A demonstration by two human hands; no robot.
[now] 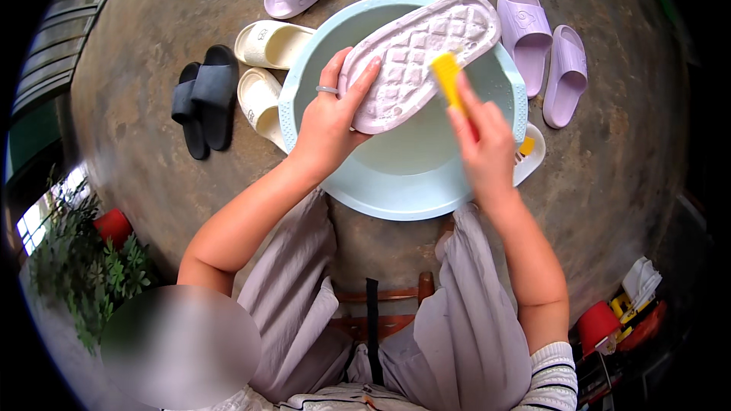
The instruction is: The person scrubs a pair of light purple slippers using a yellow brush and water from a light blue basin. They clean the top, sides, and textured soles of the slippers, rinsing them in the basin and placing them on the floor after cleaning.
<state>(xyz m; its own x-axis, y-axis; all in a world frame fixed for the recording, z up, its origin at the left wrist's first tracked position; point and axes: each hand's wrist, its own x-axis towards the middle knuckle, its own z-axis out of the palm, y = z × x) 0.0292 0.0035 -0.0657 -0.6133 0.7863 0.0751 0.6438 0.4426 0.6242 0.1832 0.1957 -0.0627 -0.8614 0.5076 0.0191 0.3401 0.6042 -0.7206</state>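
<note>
Head view: layout?

Pale blue basin (396, 202); lilac slide sandal (403, 61) above it, sole up, angled toward 2 o'clock. Left hand (331, 118) grips its 8 o'clock end; right hand (487, 141) holds yellow scrub brush (449, 80), motion-blurred, at 4 o'clock edge.

Risk?

Hard stroke, wet-looking sole: could twist loose into cloudy water (403, 154).

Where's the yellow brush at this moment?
In the head view, the yellow brush is right of centre in the upper half, in the right hand, beside the lower edge of the lilac slipper's sole, above the blue basin.
</note>
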